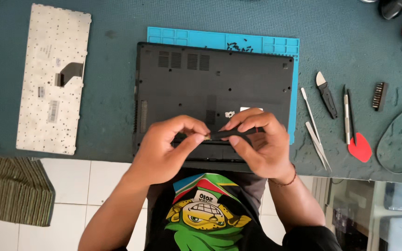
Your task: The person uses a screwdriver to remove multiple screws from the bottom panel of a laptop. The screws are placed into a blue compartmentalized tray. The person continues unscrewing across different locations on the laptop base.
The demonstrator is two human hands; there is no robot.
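I see both hands meeting over the near edge of the black plastic laptop base [212, 88], which lies underside-up on a blue silicone mat [219, 38]. My right hand [261, 142] has its grip clamped on a slim black screwdriver [231, 133]; my left hand [168, 148] pinches its tip end, fingers curled. Open green table [112, 93] lies left of the grip; metal pry tools [315, 128] crowd the right. The table edge sits just below both wrists.

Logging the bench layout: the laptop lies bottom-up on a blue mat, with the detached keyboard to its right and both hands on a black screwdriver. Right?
One error: the detached keyboard lies left of the laptop, as the head view shows. The blue mat, left hand, right hand and black screwdriver match.
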